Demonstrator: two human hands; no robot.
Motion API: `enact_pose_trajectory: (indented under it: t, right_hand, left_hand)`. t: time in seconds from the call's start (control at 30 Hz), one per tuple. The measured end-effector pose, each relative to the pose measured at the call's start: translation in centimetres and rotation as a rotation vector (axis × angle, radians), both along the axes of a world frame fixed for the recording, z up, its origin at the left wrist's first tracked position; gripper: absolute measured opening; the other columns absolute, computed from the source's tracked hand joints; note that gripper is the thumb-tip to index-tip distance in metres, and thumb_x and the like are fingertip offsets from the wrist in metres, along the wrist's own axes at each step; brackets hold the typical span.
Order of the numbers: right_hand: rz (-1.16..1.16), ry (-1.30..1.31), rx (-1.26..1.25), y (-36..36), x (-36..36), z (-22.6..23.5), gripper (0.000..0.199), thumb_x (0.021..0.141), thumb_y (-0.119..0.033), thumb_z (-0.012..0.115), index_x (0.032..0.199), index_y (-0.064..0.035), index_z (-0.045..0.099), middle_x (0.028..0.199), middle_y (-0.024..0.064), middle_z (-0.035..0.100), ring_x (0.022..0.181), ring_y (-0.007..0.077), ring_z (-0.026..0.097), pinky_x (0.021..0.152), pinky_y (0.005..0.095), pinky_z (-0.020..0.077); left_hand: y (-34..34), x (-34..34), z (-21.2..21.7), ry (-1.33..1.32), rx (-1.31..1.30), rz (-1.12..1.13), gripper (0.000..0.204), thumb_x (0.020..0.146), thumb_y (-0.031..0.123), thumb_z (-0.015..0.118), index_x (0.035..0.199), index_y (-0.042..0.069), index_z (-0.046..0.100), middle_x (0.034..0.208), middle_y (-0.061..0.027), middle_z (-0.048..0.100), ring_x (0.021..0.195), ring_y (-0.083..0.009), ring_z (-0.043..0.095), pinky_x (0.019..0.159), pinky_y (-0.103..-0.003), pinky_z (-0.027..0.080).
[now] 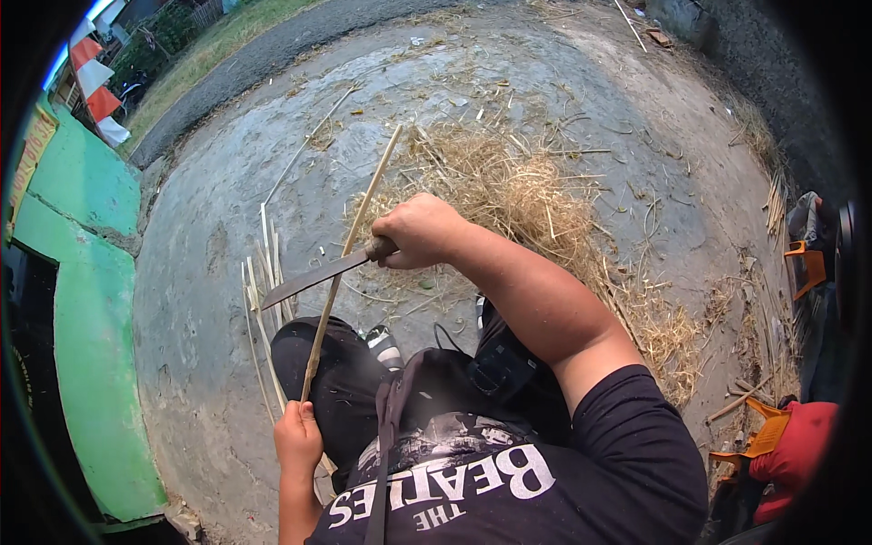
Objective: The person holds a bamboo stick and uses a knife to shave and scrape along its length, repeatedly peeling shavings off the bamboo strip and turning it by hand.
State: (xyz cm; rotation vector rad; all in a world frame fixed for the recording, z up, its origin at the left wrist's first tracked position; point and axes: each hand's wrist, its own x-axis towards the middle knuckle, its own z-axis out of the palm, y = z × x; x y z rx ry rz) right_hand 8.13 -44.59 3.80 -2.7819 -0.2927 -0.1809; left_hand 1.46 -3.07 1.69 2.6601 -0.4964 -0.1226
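Observation:
My left hand point(299, 439) is closed around the lower end of a long, narrow bamboo strip point(370, 194), which slants up and away from me past my knee. My right hand point(420, 231) grips the wooden handle of a long-bladed knife point(313, 279). The blade points left and crosses the strip near its middle; they appear to touch there. Beside my left knee lie several pale, thin strips point(258, 289) on the ground.
A heap of curled straw-coloured shavings point(518, 191) covers the concrete ground point(195, 300) ahead. More shavings point(668, 341) lie to the right. A green wall point(95, 363) borders the left. At far right are orange chairs point(767, 429) and a person's red garment point(804, 450).

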Motion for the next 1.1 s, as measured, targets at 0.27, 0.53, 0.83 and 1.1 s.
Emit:
enact_pose_trajectory:
  t: [0.27,0.53,0.83,1.1]
  right_hand:
    - [-0.001,0.102,-0.036,-0.2,0.3,-1.0,0.023,0.074,-0.029,0.076,0.091,-0.0139,0.073,0.090,0.0097,0.074,0.088,0.0309,0.073,0.076,0.0446,0.0581]
    - [-0.023,0.225,0.017,0.0,0.9,-1.5,0.023,0.075,-0.025,0.072,0.094,-0.0138,0.073,0.091,0.0101,0.074,0.090,0.0318,0.073,0.080,0.0448,0.0584]
    - [0.031,0.116,0.009,0.3,1.3,-1.6,0.021,0.073,-0.026,0.073,0.091,-0.0138,0.070,0.087,0.0100,0.073,0.086,0.0332,0.072,0.075,0.0464,0.0572]
    - [0.036,0.115,0.003,-0.4,0.7,-1.4,0.021,0.072,-0.024,0.073,0.088,-0.0120,0.067,0.083,0.0121,0.071,0.083,0.0358,0.071,0.072,0.0481,0.0561]
  left_hand:
    - [-0.8,0.1,0.7,-0.020,0.073,-0.010,0.038,0.107,0.029,0.052,0.081,0.001,0.051,0.071,-0.0262,0.059,0.069,-0.0521,0.058,0.057,-0.055,0.041]
    - [-0.4,0.4,-0.5,0.015,0.032,0.011,0.038,0.107,0.030,0.052,0.081,0.002,0.050,0.068,-0.0261,0.057,0.068,-0.0521,0.056,0.056,-0.054,0.040]
    - [0.5,0.3,-0.8,0.018,0.004,0.032,0.041,0.108,0.033,0.051,0.083,0.001,0.051,0.067,-0.0245,0.055,0.065,-0.0494,0.056,0.056,-0.051,0.041]
    - [0.0,0.6,-1.2,0.000,-0.014,-0.006,0.040,0.107,0.033,0.052,0.082,0.002,0.050,0.065,-0.0243,0.055,0.064,-0.0504,0.056,0.055,-0.052,0.040]
